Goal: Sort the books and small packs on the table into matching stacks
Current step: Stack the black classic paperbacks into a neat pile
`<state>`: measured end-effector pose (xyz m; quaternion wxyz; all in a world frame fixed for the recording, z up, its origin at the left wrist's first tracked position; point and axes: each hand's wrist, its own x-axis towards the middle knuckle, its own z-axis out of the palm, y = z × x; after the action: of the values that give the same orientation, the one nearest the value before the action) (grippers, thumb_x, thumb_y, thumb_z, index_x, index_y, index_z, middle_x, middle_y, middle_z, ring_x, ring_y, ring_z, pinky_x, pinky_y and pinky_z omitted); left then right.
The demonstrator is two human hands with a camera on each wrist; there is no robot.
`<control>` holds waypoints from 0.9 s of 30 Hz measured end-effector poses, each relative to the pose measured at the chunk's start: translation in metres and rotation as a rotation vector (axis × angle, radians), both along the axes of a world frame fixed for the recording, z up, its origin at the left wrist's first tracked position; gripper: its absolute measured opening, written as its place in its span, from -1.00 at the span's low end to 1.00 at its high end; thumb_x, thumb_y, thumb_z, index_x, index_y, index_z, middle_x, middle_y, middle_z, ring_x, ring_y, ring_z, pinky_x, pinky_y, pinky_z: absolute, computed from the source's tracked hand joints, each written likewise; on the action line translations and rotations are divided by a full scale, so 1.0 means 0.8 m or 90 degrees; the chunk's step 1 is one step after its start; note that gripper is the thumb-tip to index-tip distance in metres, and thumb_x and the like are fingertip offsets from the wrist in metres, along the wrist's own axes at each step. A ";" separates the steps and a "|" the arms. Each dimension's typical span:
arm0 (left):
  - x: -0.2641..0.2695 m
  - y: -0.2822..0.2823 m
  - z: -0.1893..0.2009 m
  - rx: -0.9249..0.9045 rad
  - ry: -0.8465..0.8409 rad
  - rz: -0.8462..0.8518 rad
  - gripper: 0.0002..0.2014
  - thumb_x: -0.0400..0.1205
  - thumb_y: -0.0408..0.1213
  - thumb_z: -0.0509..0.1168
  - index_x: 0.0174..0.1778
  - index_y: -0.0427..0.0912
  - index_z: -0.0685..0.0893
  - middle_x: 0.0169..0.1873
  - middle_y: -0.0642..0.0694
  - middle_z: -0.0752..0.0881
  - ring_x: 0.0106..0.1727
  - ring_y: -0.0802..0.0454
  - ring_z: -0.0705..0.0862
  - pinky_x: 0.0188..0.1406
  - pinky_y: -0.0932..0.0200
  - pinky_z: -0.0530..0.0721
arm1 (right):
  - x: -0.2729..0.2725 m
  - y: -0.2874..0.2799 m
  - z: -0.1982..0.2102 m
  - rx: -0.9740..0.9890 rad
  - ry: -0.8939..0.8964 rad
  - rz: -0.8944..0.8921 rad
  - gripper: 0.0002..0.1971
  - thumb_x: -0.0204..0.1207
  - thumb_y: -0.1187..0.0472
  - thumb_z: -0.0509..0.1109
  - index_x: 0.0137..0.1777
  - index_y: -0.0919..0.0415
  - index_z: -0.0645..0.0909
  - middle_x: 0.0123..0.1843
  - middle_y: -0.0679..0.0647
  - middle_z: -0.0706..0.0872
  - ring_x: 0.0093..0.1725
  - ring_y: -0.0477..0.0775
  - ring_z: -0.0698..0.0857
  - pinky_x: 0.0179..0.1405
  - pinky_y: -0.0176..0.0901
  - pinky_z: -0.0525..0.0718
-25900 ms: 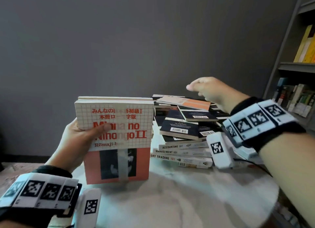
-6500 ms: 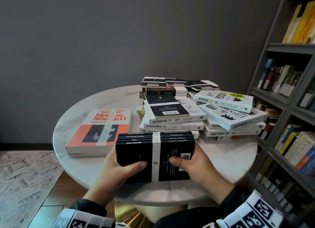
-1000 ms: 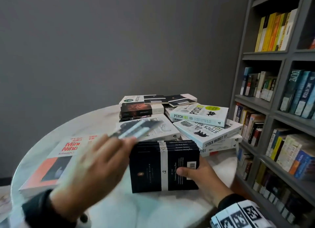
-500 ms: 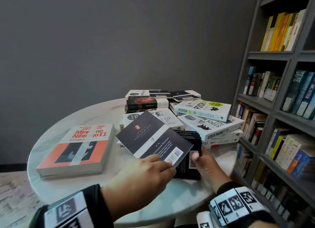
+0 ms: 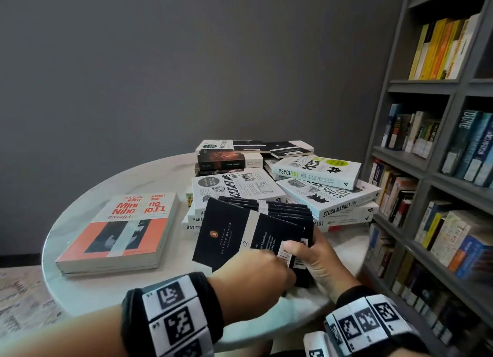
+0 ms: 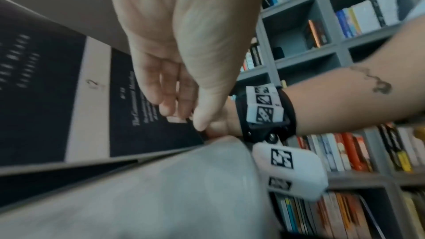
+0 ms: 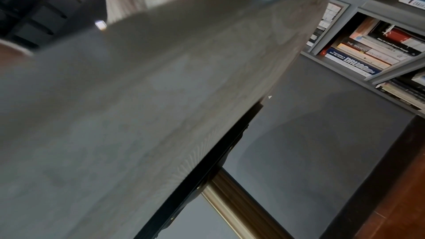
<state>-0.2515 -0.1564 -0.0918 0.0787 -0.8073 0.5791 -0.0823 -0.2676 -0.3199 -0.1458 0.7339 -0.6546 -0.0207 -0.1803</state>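
On the left of the round white tabletop (image 5: 88, 298) lies a stack of large red-and-white textbooks (image 5: 120, 228), flat and squared, well apart from both hands.

The left hand (image 5: 250, 279) reaches in from the lower left, knuckles up, fingers curled. In the left wrist view its thumb and fingers (image 6: 170, 86) pinch the near edge of a thin black booklet (image 5: 240, 233) with a white vertical band. That booklet sits tilted, askew on top of the bundle of black booklets (image 5: 290, 217), its left corner overhanging toward the textbooks.

The bundle stands near the front middle of the tabletop, raised at an angle and fanned at its far edge. The right hand (image 5: 317, 260) clamps it from the right side: the thumb lies across the front cover beside the barcode label, the remaining fingers wrap behind, out of sight. The two hands are close together at the bundle's near right corner. The right wrist view shows mostly the blurred tabletop and its metal leg (image 7: 241, 206); the right hand's grip cannot be checked there.

Behind the bundle, white hardbacks are piled: an "Accounting 101" volume (image 5: 237, 191) on top of the middle pile, and to the right "Psych 101" (image 5: 317, 169) over "Stock Market 101" (image 5: 336, 199). Further back sits a dark-covered stack (image 5: 226, 160) with several small black packs (image 5: 272, 147) lying loosely on top.

At the far right stands a grey bookshelf (image 5: 440, 169) filled with books.
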 end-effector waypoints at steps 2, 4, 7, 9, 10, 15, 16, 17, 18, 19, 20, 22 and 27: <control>0.009 0.007 0.013 -0.114 0.034 0.014 -0.70 0.54 -0.24 0.24 0.19 -0.08 0.62 0.13 -0.06 0.67 0.16 -0.12 0.60 0.04 -0.04 0.68 | -0.002 0.000 0.000 -0.017 -0.004 0.009 -0.36 0.05 0.04 0.59 0.22 0.07 0.60 0.10 0.14 0.79 0.12 0.11 0.76 -0.02 -0.12 0.68; 0.023 0.019 0.028 -0.254 0.006 -0.011 -0.63 0.39 -0.19 0.40 0.14 -0.06 0.69 0.03 -0.03 0.70 0.07 -0.09 0.64 0.02 0.04 0.71 | -0.002 0.000 0.001 -0.023 -0.003 0.022 -0.44 0.09 0.01 0.56 0.18 -0.04 0.63 0.11 0.12 0.79 0.13 0.12 0.75 0.02 -0.04 0.68; 0.043 0.042 0.040 -0.397 -0.035 0.102 -0.36 0.20 -0.21 0.59 0.25 -0.06 0.64 0.11 -0.11 0.63 0.14 -0.16 0.58 0.13 0.00 0.61 | -0.004 0.001 0.004 -0.036 0.006 0.027 -0.45 0.08 -0.04 0.53 0.16 -0.08 0.64 0.12 0.05 0.78 0.17 0.05 0.73 0.08 -0.01 0.63; 0.057 0.061 0.040 -0.459 0.056 0.243 -0.16 0.27 -0.21 0.57 0.49 0.04 0.39 0.35 -0.06 0.41 0.37 -0.10 0.37 0.39 0.06 0.37 | -0.008 0.002 0.005 -0.060 0.020 0.030 -0.29 0.03 -0.11 0.56 0.26 0.00 0.57 0.16 0.01 0.76 0.20 -0.03 0.71 0.09 -0.09 0.62; 0.063 0.070 0.034 -0.484 0.138 0.296 -0.08 0.29 -0.21 0.55 0.55 0.10 0.25 0.41 -0.01 0.34 0.45 -0.03 0.29 0.45 0.14 0.26 | -0.010 0.002 0.004 -0.076 0.032 0.031 -0.20 -0.03 -0.17 0.61 0.29 -0.01 0.54 0.17 -0.04 0.76 0.20 -0.09 0.71 0.07 -0.17 0.63; 0.080 0.107 -0.009 -0.609 0.616 0.371 0.15 0.19 -0.37 0.64 0.60 0.14 0.10 0.36 0.11 0.52 0.36 0.07 0.56 0.32 0.14 0.53 | -0.009 0.015 0.004 -0.192 0.127 0.048 -0.15 -0.08 0.04 0.71 0.29 0.05 0.49 0.09 -0.07 0.77 0.09 -0.22 0.73 0.03 -0.36 0.69; 0.080 0.111 -0.015 -0.629 0.652 0.353 0.09 0.15 -0.39 0.63 0.55 0.12 0.21 0.26 0.09 0.64 0.25 0.09 0.66 0.19 0.17 0.62 | -0.007 0.020 0.006 -0.199 0.146 0.066 -0.20 0.02 0.17 0.71 0.30 0.09 0.47 0.11 -0.04 0.75 0.08 -0.23 0.73 0.07 -0.33 0.69; 0.080 0.114 -0.019 -0.650 0.668 0.334 0.01 0.13 -0.40 0.60 0.49 0.10 0.31 0.14 0.10 0.73 0.16 0.10 0.71 0.08 0.21 0.67 | -0.004 0.027 0.008 -0.203 0.160 0.087 -0.26 0.14 0.31 0.68 0.32 0.10 0.44 0.12 -0.04 0.73 0.06 -0.25 0.73 0.04 -0.35 0.68; 0.078 0.118 -0.021 -0.671 0.676 0.320 -0.07 0.12 -0.38 0.57 0.43 0.08 0.38 0.08 0.10 0.75 0.13 0.12 0.73 0.05 0.21 0.67 | -0.002 0.033 0.011 -0.218 0.175 0.109 -0.29 0.24 0.42 0.63 0.35 0.09 0.40 0.11 -0.06 0.72 0.03 -0.27 0.73 -0.01 -0.40 0.66; 0.077 0.122 -0.022 -0.688 0.686 0.314 -0.12 0.13 -0.38 0.54 0.40 0.08 0.41 0.08 0.12 0.76 0.13 0.13 0.73 0.09 0.19 0.66 | 0.001 0.040 0.014 -0.236 0.188 0.125 -0.31 0.31 0.48 0.57 0.36 0.06 0.37 0.09 -0.09 0.71 0.01 -0.28 0.72 -0.06 -0.45 0.64; 0.076 0.126 -0.023 -0.704 0.699 0.308 -0.15 0.15 -0.38 0.53 0.39 0.07 0.43 0.10 0.12 0.75 0.14 0.15 0.72 0.14 0.16 0.63 | 0.004 0.046 0.017 -0.257 0.200 0.130 -0.32 0.35 0.51 0.53 0.36 0.03 0.35 0.05 -0.11 0.70 -0.03 -0.28 0.71 -0.11 -0.49 0.62; 0.076 0.137 -0.026 -0.722 0.720 0.301 -0.23 0.17 -0.39 0.51 0.35 -0.02 0.49 0.11 0.08 0.76 0.14 0.15 0.72 0.11 0.20 0.63 | 0.009 0.055 0.024 -0.287 0.219 0.125 -0.38 0.37 0.51 0.48 0.30 0.00 0.35 -0.05 -0.11 0.68 -0.12 -0.28 0.67 -0.21 -0.54 0.58; 0.073 0.154 -0.037 -0.687 0.736 0.282 -0.48 0.18 -0.39 0.49 0.10 -0.12 0.67 -0.06 0.10 0.82 -0.02 0.22 0.76 -0.14 0.44 0.64 | 0.018 0.063 0.042 -0.364 0.230 0.122 -0.52 0.35 0.45 0.50 0.17 -0.01 0.50 -0.13 -0.20 0.69 -0.21 -0.43 0.64 -0.25 -0.57 0.53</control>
<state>-0.1928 -0.0333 -0.1213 -0.6165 -0.7449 0.2361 0.0968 -0.2531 -0.2696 -0.1123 0.5262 -0.8501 -0.0018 0.0212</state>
